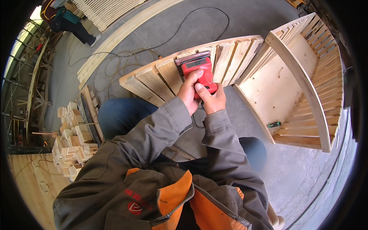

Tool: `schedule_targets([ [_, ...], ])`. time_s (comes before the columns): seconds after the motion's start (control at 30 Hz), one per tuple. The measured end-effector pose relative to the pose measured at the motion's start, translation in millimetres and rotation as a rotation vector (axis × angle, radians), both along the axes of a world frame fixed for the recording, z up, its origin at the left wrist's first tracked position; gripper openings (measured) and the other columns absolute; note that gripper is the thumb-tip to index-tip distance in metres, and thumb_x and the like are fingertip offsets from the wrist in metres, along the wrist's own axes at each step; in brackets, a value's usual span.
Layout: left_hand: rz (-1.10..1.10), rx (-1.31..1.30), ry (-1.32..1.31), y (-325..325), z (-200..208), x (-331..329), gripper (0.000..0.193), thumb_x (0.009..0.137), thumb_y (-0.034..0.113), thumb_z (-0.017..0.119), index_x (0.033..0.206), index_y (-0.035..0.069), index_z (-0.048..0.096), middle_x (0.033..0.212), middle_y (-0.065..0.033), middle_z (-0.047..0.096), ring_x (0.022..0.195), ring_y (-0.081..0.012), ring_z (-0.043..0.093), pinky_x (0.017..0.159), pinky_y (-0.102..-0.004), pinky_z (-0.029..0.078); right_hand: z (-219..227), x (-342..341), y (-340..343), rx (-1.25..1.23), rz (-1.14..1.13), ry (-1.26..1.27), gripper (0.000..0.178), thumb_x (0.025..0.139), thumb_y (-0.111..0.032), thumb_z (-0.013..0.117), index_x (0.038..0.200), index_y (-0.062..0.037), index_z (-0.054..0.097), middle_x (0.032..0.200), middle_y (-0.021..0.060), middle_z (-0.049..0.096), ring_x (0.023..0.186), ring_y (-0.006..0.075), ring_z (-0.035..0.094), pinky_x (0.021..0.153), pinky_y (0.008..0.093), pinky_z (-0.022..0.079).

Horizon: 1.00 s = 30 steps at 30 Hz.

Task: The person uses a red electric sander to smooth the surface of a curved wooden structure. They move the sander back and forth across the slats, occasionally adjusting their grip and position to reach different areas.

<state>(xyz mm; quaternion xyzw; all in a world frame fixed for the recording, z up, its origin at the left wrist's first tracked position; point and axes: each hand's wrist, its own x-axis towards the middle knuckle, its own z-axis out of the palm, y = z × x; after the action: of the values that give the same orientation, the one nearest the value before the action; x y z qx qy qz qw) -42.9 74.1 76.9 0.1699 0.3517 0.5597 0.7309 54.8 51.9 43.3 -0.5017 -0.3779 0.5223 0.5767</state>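
Observation:
A red electric sander with a dark base lies across a slatted wooden panel. My left hand is wrapped round the sander's left side, thumb on top of the body. Closed on its rear end is my right hand, with the thumb pressed near the left one. The sander's base reaches the panel's far edge; whether it lies flat on the slats is hard to tell. Undersides of both hands are hidden.
To the right stands an open slatted wooden crate with a green-handled tool in it. Stacked wood blocks are on my left. A cable loops over the floor beyond the panel. Another person stands far left.

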Motion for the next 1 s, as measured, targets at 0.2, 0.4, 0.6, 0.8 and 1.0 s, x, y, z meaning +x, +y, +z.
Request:
schedule_targets([
  [0.2, -0.032, -0.166, -0.018, 2.9, -58.9, -4.2, 0.041, 0.096, 0.034, 0.071, 0.128, 0.009, 0.063, 0.112, -0.0086, 0.071, 0.103, -0.0235, 0.07, 0.097, -0.0416, 0.056, -58.9, -1.4, 5.8, -0.188, -0.062, -0.165, 0.079, 0.074, -0.046, 0.093, 0.115, 0.0131, 0.06, 0.108, 0.024, 0.071, 0.098, 0.0276, 0.071, 0.088, 0.0371, 0.058],
  [0.4, -0.037, 0.004, -0.018, 6.8, -10.4, 1.1, 0.043, 0.095, 0.035, 0.071, 0.128, 0.008, 0.061, 0.112, -0.0075, 0.068, 0.102, -0.0219, 0.068, 0.096, -0.0405, 0.057, -5.9, -3.9, 3.7, 0.004, -0.154, -0.085, 0.072, 0.076, -0.041, 0.093, 0.113, 0.0108, 0.059, 0.105, 0.0218, 0.071, 0.093, 0.0243, 0.07, 0.085, 0.0365, 0.057],
  [0.6, -0.052, -0.057, 0.004, 6.6, -15.0, 3.3, 0.046, 0.095, 0.036, 0.072, 0.13, 0.008, 0.061, 0.114, -0.0076, 0.069, 0.103, -0.0222, 0.069, 0.097, -0.0407, 0.056, -19.2, -0.2, 8.5, -0.057, -0.144, -0.079, 0.075, 0.076, -0.044, 0.092, 0.113, 0.0117, 0.059, 0.105, 0.0228, 0.071, 0.093, 0.026, 0.071, 0.085, 0.0371, 0.058],
  [0.8, -0.056, -0.104, 0.016, 6.0, -33.6, 4.6, 0.046, 0.093, 0.043, 0.073, 0.126, 0.012, 0.064, 0.113, -0.0059, 0.07, 0.104, -0.0214, 0.069, 0.094, -0.0407, 0.055, -33.7, -0.6, 5.5, -0.088, -0.151, -0.14, 0.079, 0.076, -0.049, 0.091, 0.112, 0.013, 0.058, 0.105, 0.0253, 0.071, 0.094, 0.0293, 0.072, 0.086, 0.0386, 0.058],
  [1.0, -0.035, 0.051, 0.008, 8.1, 13.1, 3.1, 0.048, 0.094, 0.041, 0.072, 0.129, 0.011, 0.062, 0.116, -0.007, 0.069, 0.104, -0.0214, 0.069, 0.096, -0.0384, 0.055, 15.9, -4.4, 7.0, 0.054, -0.154, -0.062, 0.074, 0.076, -0.044, 0.092, 0.111, 0.0112, 0.058, 0.103, 0.0238, 0.071, 0.092, 0.0265, 0.071, 0.083, 0.0378, 0.058],
])
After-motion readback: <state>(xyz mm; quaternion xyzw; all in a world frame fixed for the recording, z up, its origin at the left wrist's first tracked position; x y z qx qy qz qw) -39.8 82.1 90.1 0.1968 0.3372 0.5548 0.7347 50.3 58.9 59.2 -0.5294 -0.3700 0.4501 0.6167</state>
